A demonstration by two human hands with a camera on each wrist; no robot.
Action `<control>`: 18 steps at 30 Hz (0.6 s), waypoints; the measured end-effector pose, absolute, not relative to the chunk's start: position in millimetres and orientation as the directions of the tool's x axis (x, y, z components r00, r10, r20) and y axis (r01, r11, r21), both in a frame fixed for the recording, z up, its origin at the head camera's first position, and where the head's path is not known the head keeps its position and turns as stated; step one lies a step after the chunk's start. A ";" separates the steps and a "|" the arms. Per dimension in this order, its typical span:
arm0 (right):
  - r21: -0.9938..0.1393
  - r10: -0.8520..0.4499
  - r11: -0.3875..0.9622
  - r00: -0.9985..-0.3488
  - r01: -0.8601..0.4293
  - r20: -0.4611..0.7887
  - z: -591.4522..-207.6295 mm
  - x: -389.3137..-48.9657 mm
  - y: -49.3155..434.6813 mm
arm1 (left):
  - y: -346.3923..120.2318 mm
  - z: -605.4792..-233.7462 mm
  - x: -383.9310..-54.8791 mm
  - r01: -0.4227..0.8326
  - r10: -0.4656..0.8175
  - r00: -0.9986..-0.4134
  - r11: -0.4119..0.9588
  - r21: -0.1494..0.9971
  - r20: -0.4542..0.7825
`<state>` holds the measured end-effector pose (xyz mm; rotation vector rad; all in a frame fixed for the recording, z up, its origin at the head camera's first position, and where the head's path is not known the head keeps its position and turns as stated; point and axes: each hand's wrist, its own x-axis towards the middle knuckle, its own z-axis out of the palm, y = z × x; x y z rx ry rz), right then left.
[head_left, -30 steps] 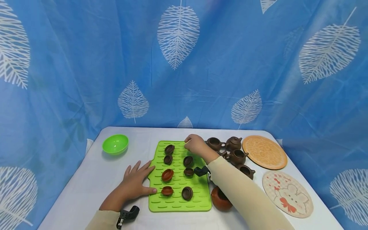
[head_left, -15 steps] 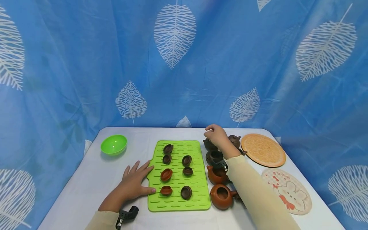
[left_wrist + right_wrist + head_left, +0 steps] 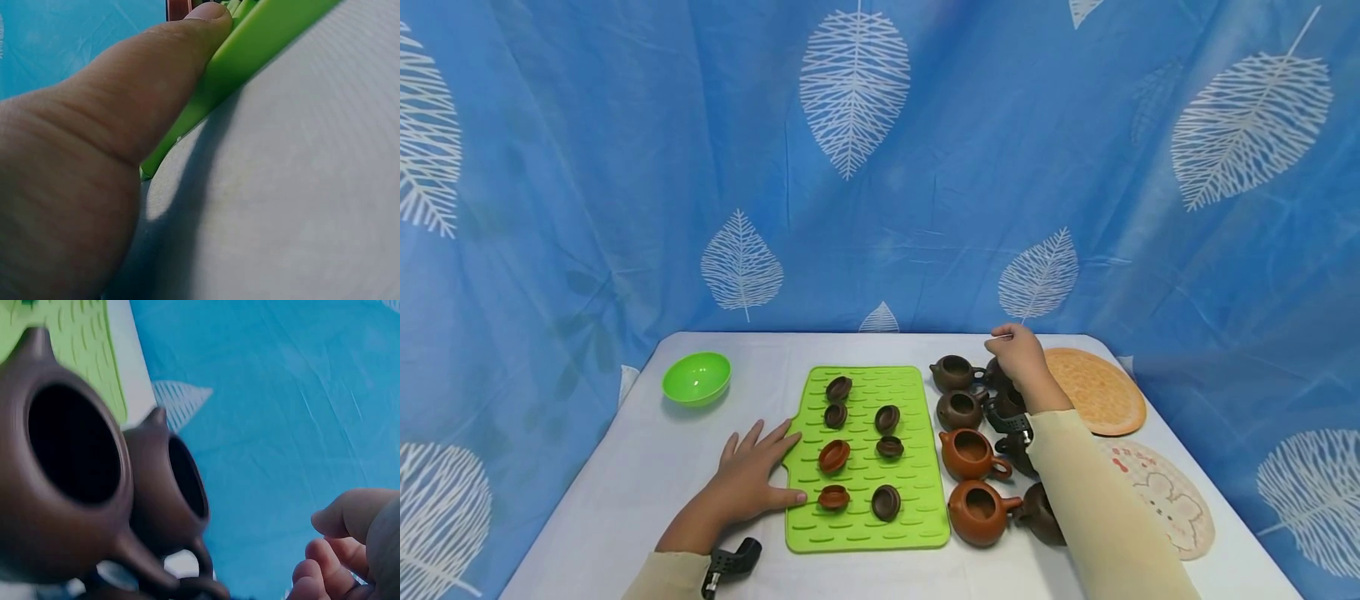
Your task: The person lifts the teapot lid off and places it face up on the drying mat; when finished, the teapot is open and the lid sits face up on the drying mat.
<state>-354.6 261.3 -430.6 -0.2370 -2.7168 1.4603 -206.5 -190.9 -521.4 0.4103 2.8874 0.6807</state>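
Note:
My left hand [image 3: 748,475] rests with fingers spread at the left edge of the green ridged mat [image 3: 917,533]; its thumb [image 3: 169,56] presses on the mat's edge in the left wrist view. Several small teapot lids lie on the mat, dark brown ones [image 3: 887,502] and reddish ones [image 3: 834,456]. My right hand [image 3: 1021,360] hovers over the far right teapots with loosely bent fingers, and nothing shows between them in the right wrist view. Beneath it a dark teapot [image 3: 992,372] is mostly covered. Lidless dark teapots [image 3: 159,494] stand beside that hand.
Teapots stand in two columns right of the mat, including reddish ones [image 3: 967,454]. A green bowl [image 3: 697,377] sits at the back left. Two round mats, one orange [image 3: 1093,387] and one with a rabbit [image 3: 1172,508], lie at the right. Behind hangs a blue curtain [image 3: 940,167].
My right hand has moved right from above the green mat, over the near column of teapots, to the far right teapots. The left hand stays in place.

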 end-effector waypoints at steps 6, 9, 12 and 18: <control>-0.874 0.247 0.443 -0.965 0.197 -0.092 -435.9 -350.8 280.3 | -190.7 -522.7 -206.2 0.226 0.293 -0.953 0.862 0.454 -0.082; -0.876 0.279 0.430 -0.955 0.217 -0.099 -438.9 -349.4 287.7 | -190.8 -523.7 -206.4 0.227 0.291 -0.953 0.864 0.450 -0.079; -0.869 0.302 0.434 -0.947 0.237 -0.108 -442.9 -348.6 292.9 | -190.8 -524.2 -206.5 0.226 0.291 -0.953 0.864 0.450 -0.081; -0.845 0.299 0.456 -0.942 0.279 -0.150 -451.2 -346.8 295.4 | -190.3 -524.5 -206.8 0.221 0.287 -0.954 0.868 0.445 -0.086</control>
